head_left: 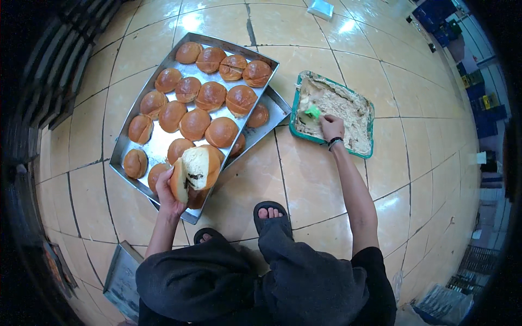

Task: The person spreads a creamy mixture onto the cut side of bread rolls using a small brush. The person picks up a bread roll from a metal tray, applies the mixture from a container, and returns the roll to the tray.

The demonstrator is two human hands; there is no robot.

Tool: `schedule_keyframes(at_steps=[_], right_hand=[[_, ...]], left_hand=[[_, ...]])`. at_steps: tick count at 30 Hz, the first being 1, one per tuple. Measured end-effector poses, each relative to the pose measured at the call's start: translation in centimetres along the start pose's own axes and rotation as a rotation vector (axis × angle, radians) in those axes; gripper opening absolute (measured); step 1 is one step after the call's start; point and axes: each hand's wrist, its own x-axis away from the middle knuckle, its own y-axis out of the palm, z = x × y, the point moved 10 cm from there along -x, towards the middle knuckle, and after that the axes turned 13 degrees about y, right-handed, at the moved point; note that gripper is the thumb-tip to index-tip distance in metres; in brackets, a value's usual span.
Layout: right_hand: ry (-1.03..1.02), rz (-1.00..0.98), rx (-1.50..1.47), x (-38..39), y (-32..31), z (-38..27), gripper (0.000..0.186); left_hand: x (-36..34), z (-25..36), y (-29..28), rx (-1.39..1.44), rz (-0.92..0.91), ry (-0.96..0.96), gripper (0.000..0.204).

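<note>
My left hand (169,200) grips a round bun (202,167) that is split and spread apart, its white crumb facing up with a dark streak inside. It hangs over the near end of a metal tray (157,145) with several glossy brown buns (194,124). To the right, my right hand (333,128) is closed around a green spreading tool (312,112), most of its handle hidden by the fingers. That tool dips into pale beige cream (343,103) in a green rectangular tub (294,123).
Beneath the bun tray, a second metal tray (277,110) sticks out with more buns. An empty-looking tray (120,280) lies at lower left. Dark stacked racks (46,70) stand at the left. A light-blue packet (321,9) rests on the tiled floor (424,136) at the far side.
</note>
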Motion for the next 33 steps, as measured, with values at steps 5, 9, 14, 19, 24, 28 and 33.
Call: schedule_keyframes(at_steps=[5,9,14,19,24,28,33], right_hand=[[-0.256,0.101,-0.397,-0.1,-4.4,-0.6,0.024],[-0.371,-0.087,-0.515,10.5,-6.6,-8.1,0.019],[-0.637,-0.391,-0.275,24.1,-6.0,-16.5,0.016],[-0.970,-0.227,0.062,31.5,-4.5,-21.1,0.014],[-1.009,-0.133,0.281,33.6,-3.0,-22.6,0.016],[-1.023,-0.115,0.345,35.1,-2.0,-23.1,0.017],[-0.970,-0.197,0.347,35.8,-1.1,-23.0,0.016]], left_hand=[[-1.1,-2.3,3.2,0.003,-0.104,-0.063,0.052],[-0.1,-1.7,5.5,0.150,-0.164,-0.130,0.059],[0.4,-2.3,7.1,0.336,-0.149,-0.181,0.062],[0.6,-3.2,8.7,0.331,-0.149,-0.161,0.061],[1.3,-2.2,8.7,0.194,-0.220,-0.070,0.055],[1.2,-1.9,7.8,-0.187,-0.169,0.058,0.048],[0.8,-1.5,6.8,-0.369,-0.011,0.204,0.046]])
